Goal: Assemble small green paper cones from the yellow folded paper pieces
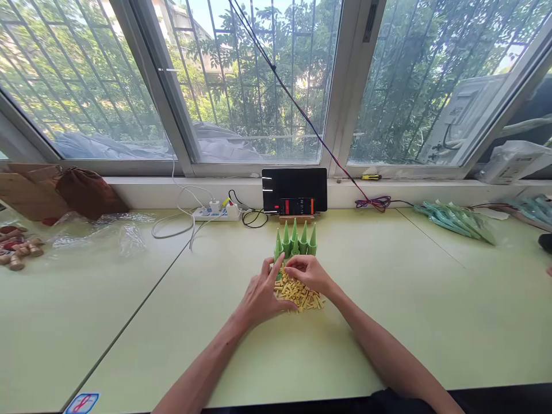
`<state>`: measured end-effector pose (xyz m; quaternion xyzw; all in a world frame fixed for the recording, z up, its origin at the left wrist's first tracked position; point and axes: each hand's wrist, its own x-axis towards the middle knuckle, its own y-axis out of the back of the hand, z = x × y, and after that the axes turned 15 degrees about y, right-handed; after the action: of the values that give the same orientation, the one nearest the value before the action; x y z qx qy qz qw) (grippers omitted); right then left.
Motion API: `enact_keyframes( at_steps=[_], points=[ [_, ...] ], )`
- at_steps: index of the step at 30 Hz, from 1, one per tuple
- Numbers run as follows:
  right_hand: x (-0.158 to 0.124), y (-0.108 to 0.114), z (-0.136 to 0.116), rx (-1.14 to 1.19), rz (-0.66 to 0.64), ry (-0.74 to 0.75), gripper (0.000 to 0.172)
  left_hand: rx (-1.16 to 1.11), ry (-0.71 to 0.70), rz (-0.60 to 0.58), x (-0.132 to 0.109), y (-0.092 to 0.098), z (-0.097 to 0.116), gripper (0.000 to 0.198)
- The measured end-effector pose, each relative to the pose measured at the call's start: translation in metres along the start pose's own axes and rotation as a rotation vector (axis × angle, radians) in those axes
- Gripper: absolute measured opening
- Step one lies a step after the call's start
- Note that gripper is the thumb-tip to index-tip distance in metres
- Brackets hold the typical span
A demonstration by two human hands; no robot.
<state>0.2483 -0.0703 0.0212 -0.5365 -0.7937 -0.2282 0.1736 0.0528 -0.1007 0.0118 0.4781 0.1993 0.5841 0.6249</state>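
Green pointed cones (303, 236) stand upright in a close cluster on the table, several of them. In front of them lies a heap of small pale-yellow pegs (299, 294). My left hand (261, 294) curves around the heap's left side, thumb and index finger spread apart; its index fingertip is by the leftmost cone, and I cannot tell whether they touch. Over the heap's back edge, my right hand (311, 274) has its thumb and fingertips pinched together, close to the left fingertips. Whatever is in that pinch is too small to make out.
Behind the cones a black tablet (295, 183) leans with a phone (297, 206) before it. A power strip (215, 214) with cables lies left of them. Wooden pieces (19, 253) and clear plastic bags are far left; green-blue packages (455, 221) lie right.
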Motion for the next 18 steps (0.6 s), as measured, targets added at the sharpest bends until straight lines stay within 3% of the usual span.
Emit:
enact_keyframes(
  at_steps=[4,11,18],
  points=[
    [0.001,0.007,-0.003,0.033,-0.076,-0.062,0.029,0.054,0.018,-0.001,-0.005,-0.011,0.007,0.145],
    [0.000,0.030,-0.013,0.076,-0.333,-0.236,0.021,0.009,-0.066,-0.019,-0.011,-0.022,0.016,0.140],
    [0.000,0.030,-0.020,0.051,-0.358,-0.268,0.014,0.003,-0.102,-0.019,-0.008,-0.022,0.016,0.133]
  ],
)
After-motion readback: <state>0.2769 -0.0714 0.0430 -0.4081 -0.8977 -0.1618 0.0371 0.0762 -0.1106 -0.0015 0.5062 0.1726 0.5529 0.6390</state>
